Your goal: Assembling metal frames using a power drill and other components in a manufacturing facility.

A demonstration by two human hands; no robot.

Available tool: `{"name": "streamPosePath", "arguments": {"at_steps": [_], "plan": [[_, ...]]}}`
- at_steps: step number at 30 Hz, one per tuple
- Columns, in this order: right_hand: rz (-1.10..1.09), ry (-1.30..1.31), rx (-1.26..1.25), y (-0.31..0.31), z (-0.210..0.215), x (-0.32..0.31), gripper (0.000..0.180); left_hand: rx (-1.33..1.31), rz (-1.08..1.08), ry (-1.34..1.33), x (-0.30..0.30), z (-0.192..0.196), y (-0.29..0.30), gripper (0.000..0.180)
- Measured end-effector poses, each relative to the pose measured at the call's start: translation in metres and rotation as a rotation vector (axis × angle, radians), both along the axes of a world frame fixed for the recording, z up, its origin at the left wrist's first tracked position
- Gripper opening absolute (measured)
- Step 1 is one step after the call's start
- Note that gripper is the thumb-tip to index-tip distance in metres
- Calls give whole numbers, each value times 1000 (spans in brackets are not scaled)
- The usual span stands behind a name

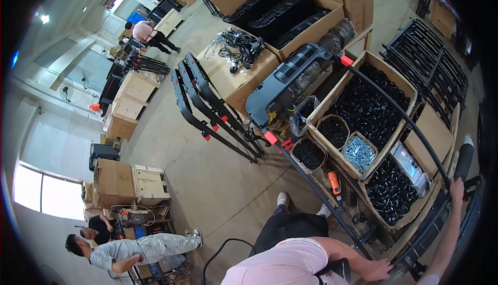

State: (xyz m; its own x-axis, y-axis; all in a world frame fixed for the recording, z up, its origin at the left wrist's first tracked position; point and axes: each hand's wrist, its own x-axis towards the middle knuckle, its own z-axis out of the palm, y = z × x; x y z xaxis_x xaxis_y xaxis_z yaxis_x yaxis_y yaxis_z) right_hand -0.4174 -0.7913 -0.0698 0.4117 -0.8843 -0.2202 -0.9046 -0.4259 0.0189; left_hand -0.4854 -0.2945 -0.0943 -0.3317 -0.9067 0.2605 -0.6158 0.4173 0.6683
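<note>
Pink cloth covers the person's torso (282,264) at the lower edge. Just right of it, the left hand (379,269) has bent fingers near one end of a long black frame (340,217); I cannot tell whether they grasp it. Farther right, the right hand (456,190) is closed around the end of the frame's other bar. Both bars slant up and left across open cardboard boxes, to red tips.

Between the bars, the nearer box holds black fittings (391,191), with a plastic-wrapped device (409,165) beside them. An orange power tool (334,182) lies outside the left edge. Past these, a larger box holds more black parts (368,100) and a small tub of silvery bolts (359,152).

Beyond stand a dark molded housing (285,75), a carton topped with coiled black cables (241,49), similar red-tipped frames (207,113) and a big carton of black shells (280,12). Off to the left are a co-worker in stripes (122,252) and one in black (98,228); farthest, one in pink (142,31) bends forward.
</note>
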Motion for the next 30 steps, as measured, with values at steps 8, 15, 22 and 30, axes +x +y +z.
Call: {"name": "streamPosePath", "arguments": {"at_steps": [8, 15, 22, 30], "plan": [[236, -251, -52, -2, 14, -42, 14, 240, -213, 67, 27, 49, 7, 34], [432, -470, -289, 1, 13, -61, 12, 128, -224, 66, -1, 23, -1, 59], [271, -308, -103, 34, 46, -38, 33, 244, -175, 157, 8, 37, -2, 65], [153, -91, -57, 67, 92, -15, 30, 330, -262, 122, 26, 49, 12, 36]]}}
